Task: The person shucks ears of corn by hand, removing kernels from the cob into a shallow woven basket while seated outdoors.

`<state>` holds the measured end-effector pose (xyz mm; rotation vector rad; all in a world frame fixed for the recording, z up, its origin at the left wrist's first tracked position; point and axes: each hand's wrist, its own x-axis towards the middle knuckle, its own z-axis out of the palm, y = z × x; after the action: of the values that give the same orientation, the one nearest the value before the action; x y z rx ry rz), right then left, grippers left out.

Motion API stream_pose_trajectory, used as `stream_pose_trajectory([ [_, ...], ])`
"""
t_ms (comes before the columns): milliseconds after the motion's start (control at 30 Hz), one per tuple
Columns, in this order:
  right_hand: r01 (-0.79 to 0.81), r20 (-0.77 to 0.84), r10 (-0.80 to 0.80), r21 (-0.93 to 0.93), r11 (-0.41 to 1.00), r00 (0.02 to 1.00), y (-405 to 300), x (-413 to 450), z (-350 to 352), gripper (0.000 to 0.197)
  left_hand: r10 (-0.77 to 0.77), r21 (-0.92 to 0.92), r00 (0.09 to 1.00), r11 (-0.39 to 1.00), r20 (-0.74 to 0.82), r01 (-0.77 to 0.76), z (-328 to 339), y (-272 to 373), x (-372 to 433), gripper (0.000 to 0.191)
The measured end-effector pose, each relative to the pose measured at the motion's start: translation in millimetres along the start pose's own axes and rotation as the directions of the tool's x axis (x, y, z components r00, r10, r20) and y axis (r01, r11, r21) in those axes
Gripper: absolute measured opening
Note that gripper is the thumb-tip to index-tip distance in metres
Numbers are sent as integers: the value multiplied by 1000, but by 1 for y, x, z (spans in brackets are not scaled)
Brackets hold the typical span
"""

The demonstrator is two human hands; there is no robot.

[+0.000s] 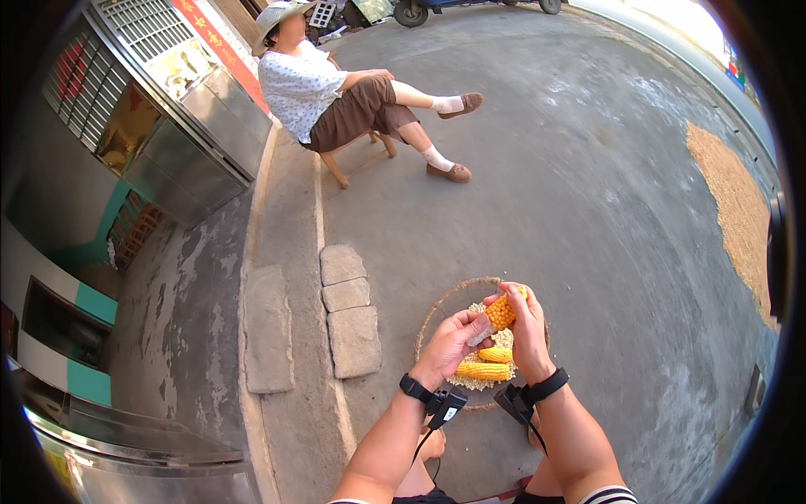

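Note:
Both of my hands are on one ear of corn (502,311), held above a round woven basket (434,307). My left hand (454,345) grips its lower end, where pale bare cob shows. Around the upper end, covered in orange-yellow kernels, my right hand (527,324) has its fingers curled. Below them, in the basket, lie a longer yellow ear of corn (483,371) and a shorter one (495,355), on a layer of pale loose kernels (467,382). Part of the basket is hidden behind my hands and wrists.
A person (302,88) in a sun hat sits on a wooden chair (334,169) at the upper left. Flat stone blocks (354,340) line the step left of the basket. Grain (733,208) is spread on the concrete at the far right. A few kernels lie outside the basket.

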<state>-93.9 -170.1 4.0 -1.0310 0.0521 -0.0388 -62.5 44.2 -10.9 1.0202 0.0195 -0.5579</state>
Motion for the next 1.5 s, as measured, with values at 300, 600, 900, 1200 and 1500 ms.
stream_pose_trajectory([
  [300, -69, -49, 64, -96, 993, 997, -12, -10, 0, 42, -19, -115, 999, 993, 39, 24, 15, -1, -11, 27],
  [600, -127, -51, 125, -41, 991, 991, -16, -19, -6, 42, -19, -10, 999, 1000, -37, 18, 20, -8, -14, 30],
  [900, -48, -65, 43, -77, 996, 997, -12, 1, 4, 41, 204, 295, 978, 938, -52, -180, 19, -6, 3, 32],
  [1200, -155, -158, 147, -41, 987, 977, -33, -15, 34, 40, 542, 907, 839, 371, -40, -197, 47, 16, -20, 42],
  [1500, -159, -163, 156, -6, 987, 974, -37, -20, 33, 41, 529, 870, 837, 469, -139, -152, 45, 22, -18, 33],
])
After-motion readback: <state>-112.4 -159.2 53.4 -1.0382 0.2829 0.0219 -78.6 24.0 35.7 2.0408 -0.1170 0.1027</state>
